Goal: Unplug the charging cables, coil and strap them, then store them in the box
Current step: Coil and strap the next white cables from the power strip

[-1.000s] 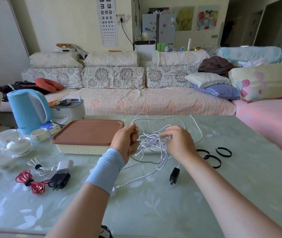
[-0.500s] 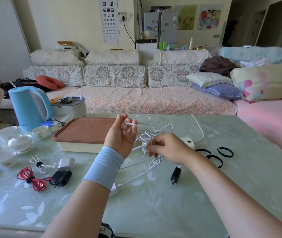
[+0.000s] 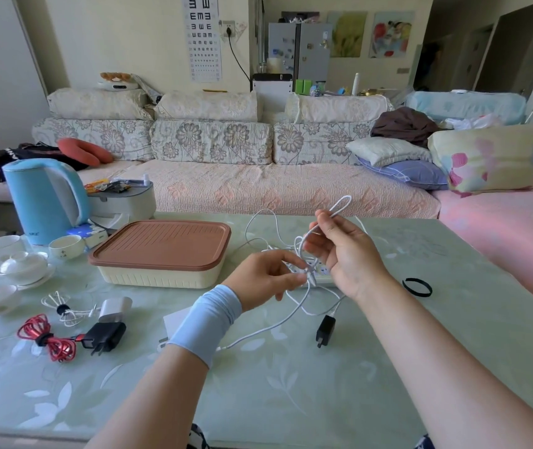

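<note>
- Right hand (image 3: 339,257): raised above the table, fingers curled, pinching a doubled length of white cable (image 3: 344,201), with its loop poking up past the fingertips.
- Left hand (image 3: 265,278): lower, just beside the right, pinching the same cable between thumb and forefinger. Pale blue wristband (image 3: 205,322) on the wrist.
- Beneath both hands: rest of the cable in a loose tangle over a white power strip (image 3: 322,275), mostly hidden. Cannot tell whether anything is plugged in.
- Near side of the tangle: black charger plug (image 3: 325,330) lying on the green table (image 3: 291,400), one strand trailing toward the near edge.
- Right of the hands: black strap loop (image 3: 417,286), flat on the table, apart from the cable.
- Left of the hands: cream box (image 3: 158,277), brown lid (image 3: 161,244) on.
- Further left, outside the box: red cable (image 3: 48,338) coiled and strapped, black adapter (image 3: 106,335), white adapter (image 3: 114,309), small white coiled cable (image 3: 61,309).
- Far left: blue kettle (image 3: 44,199), white cups (image 3: 64,247).
</note>
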